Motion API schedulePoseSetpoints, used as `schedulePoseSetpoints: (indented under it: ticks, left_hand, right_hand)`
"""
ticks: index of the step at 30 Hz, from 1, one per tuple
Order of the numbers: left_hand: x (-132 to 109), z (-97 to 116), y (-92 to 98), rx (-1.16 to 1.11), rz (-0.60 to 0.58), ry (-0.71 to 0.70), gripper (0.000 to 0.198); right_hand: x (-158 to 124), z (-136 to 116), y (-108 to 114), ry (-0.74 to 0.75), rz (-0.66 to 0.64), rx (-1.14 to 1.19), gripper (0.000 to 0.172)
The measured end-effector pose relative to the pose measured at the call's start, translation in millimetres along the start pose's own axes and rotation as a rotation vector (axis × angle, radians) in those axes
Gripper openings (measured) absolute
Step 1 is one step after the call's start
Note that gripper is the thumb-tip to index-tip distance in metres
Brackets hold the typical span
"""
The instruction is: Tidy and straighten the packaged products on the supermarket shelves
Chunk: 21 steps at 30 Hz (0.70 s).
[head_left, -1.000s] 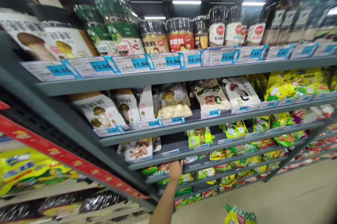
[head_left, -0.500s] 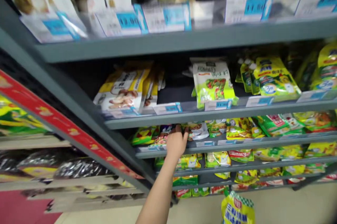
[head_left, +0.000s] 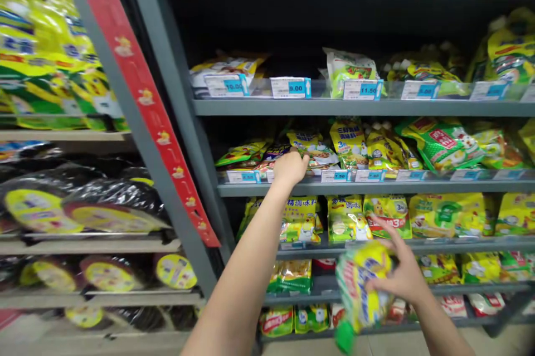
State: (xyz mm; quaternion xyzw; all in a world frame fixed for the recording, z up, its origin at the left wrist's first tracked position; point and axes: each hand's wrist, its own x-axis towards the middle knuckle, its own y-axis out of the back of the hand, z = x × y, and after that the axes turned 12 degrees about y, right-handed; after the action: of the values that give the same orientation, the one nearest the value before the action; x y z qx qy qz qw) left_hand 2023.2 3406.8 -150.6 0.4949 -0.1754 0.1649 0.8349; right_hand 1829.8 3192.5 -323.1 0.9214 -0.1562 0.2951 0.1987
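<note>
My left hand (head_left: 291, 167) reaches onto the third-lowest visible shelf of seasoning packets. Its thumb stands apart from the fingers, whose tips are partly hidden among the packets. Just beyond it lies a yellow seasoning packet (head_left: 320, 150) with a picture of food, and I cannot tell how firmly the hand touches it. Lower and to the right, my right hand (head_left: 399, 275) grips a yellow seasoning pouch (head_left: 363, 289) with a green cap. The pouch is tilted cap-down in front of the lower shelves and is blurred.
Grey shelves carry yellow and green seasoning bags (head_left: 443, 144), with price tags (head_left: 335, 176) along their edges. A slanted red strip (head_left: 144, 94) runs down the post on the left. Beyond it are dark wrapped packages (head_left: 117, 205) and yellow bags (head_left: 37, 61).
My view has tilted downward toward the lower shelves. My right hand has come into view with the yellow pouch, now raised and turned cap-down. My left hand stays at the same packets.
</note>
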Motion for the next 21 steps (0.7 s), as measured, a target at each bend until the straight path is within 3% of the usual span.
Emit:
schedulePoseSetpoints:
  ticks: [1,3,5,7,13,17,21]
  left_hand:
    - [-1,1,0.4,-0.012,-0.004,-0.002,0.045]
    - [-4,3,2.8,-0.043,-0.016,0.0,0.043]
    - [-3,4,8.4,-0.091,-0.019,0.015,0.038]
    - [0,1,17.1,-0.162,0.001,0.045,0.033]
    - [24,-11,33.8,-0.473,-0.001,0.202,0.032]
    - [35,1,25.7,-0.584,-0.015,0.211,0.033]
    - [37,17,20.9,-0.511,-0.021,0.15,0.033]
  right_hand:
    - [16,-14,-1,0.184,-0.08,-0.178,0.125]
    - [51,-38,-4,0.385,-0.096,-0.626,0.115]
    - [82,-52,-9,0.452,-0.11,-0.978,0.104]
    - [102,-55,-13,0.476,-0.163,-1.176,0.103]
    - [111,-47,-19,0.477,-0.242,-1.387,0.118]
    - [109,-45,-21,0.499,-0.219,-1.396,0.123]
    - [110,-43,-22,0.509,-0.206,-1.394,0.124]
